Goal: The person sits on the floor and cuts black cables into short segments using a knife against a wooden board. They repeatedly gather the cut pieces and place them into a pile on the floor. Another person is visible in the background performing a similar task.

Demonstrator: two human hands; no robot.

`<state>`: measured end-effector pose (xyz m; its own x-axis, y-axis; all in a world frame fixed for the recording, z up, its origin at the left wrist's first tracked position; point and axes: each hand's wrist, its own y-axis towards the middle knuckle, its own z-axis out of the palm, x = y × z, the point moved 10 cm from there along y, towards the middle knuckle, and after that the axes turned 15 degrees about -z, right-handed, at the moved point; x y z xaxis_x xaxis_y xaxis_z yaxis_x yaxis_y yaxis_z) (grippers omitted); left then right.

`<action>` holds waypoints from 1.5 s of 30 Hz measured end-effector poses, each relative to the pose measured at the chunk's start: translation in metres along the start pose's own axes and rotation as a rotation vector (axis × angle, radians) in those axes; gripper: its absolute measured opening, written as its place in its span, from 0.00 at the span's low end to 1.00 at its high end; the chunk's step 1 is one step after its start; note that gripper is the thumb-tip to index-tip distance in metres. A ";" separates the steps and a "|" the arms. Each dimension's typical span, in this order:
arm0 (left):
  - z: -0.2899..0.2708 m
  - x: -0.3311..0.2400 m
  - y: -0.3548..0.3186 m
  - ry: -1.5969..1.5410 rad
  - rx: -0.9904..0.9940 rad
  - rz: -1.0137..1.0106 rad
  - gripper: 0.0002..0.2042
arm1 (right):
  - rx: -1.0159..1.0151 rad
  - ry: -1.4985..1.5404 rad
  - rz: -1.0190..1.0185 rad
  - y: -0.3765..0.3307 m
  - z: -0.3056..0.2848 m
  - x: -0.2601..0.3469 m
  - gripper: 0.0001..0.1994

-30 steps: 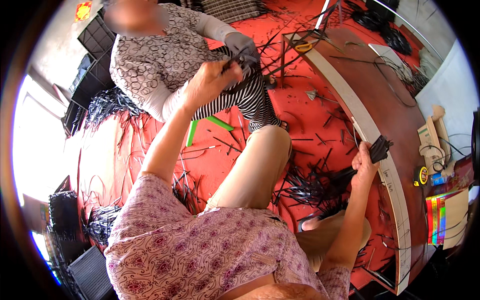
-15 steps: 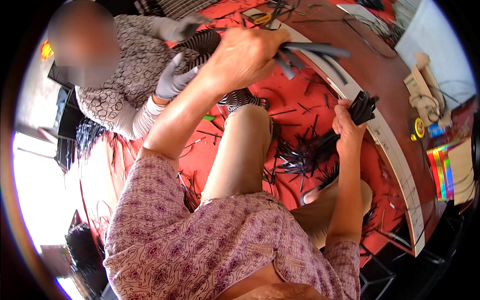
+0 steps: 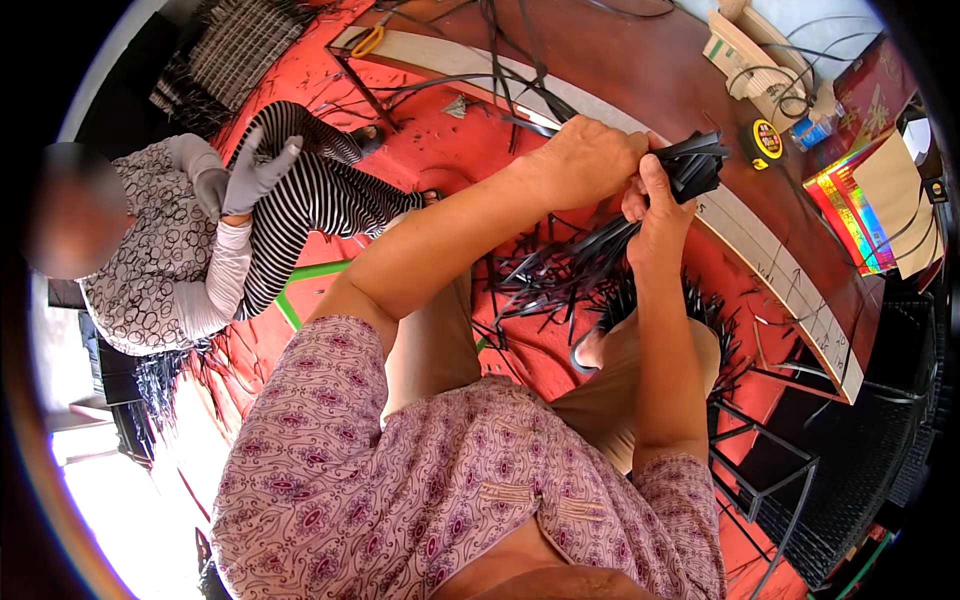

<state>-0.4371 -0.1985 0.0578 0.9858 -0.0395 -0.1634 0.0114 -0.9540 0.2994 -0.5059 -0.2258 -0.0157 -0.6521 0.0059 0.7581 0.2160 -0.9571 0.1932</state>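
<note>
A thick bundle of flat black strips (image 3: 692,166) is gripped in my right hand (image 3: 662,222). Its blunt ends fan out above the fist, and long loose tails spread below toward the left. My left hand (image 3: 592,168) is pressed up against the same bundle, its fingers curled round the strips beside my right thumb; the fingertips are partly hidden. Both hands are held in front of me, over the near edge of a long pale board (image 3: 745,235) with pen marks on it.
A person in grey gloves (image 3: 262,178) sits at the left. On the brown tabletop (image 3: 640,70) lie a yellow tape measure (image 3: 765,142), a torn cardboard box (image 3: 755,65) and a shiny folder (image 3: 850,220). Yellow-handled scissors (image 3: 368,40) rest at the board's far end. Strip scraps litter the red floor (image 3: 430,130).
My left hand has come down and right with its strips to meet the bundle in my right hand. The view has turned; the other person's gloved hands are now close together.
</note>
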 end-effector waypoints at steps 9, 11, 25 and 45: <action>0.071 0.012 -0.020 -0.265 0.113 -0.069 0.09 | -0.212 -0.005 0.200 -0.021 -0.059 -0.048 0.08; 0.070 0.009 -0.017 -0.104 0.012 -0.021 0.08 | -0.224 0.026 0.209 -0.020 -0.062 -0.053 0.08; 0.051 0.016 -0.012 -0.324 0.149 0.178 0.09 | -0.161 -0.056 0.096 -0.010 -0.038 -0.033 0.10; -0.006 0.071 -0.031 -0.399 0.182 -0.032 0.13 | 0.034 0.080 0.208 -0.010 0.028 -0.065 0.08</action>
<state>-0.3664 -0.1704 0.0426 0.8428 -0.0863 -0.5313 -0.0236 -0.9920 0.1237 -0.4452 -0.2085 -0.0493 -0.6461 -0.2149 0.7324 0.3754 -0.9249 0.0597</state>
